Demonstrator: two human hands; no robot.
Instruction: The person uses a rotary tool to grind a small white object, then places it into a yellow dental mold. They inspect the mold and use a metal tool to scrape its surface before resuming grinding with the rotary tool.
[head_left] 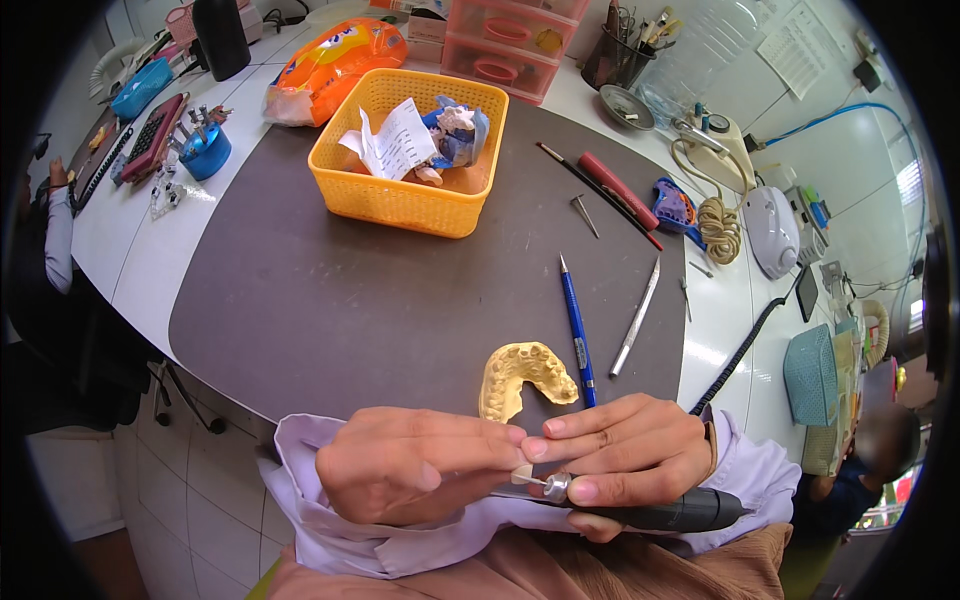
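While both hands are working low in the frame, the entry is reading thus. Left hand [410, 465]: grip pinching a small pale piece [522, 473] between thumb and fingertips, lower centre. Right hand [625, 450]: grip wrapping a dark rotary handpiece [660, 513], its thin bur tip [535, 482] touching or nearly touching the piece. Yellow dental cast [520, 378]: lying on the grey mat [350, 300], just above the hands. Blue-handled tool [577, 335] and silver tool [636, 320]: lying beside the cast. Orange basket [400, 200]: sitting upper centre, holding paper and bagged casts.

Risks, judged: the bur is running close to the fingertips, so a slip is likely nicking skin; the piece is so small that a loose pinch is letting it fly into the lap; the handpiece cord is possibly dragging the loose tools.
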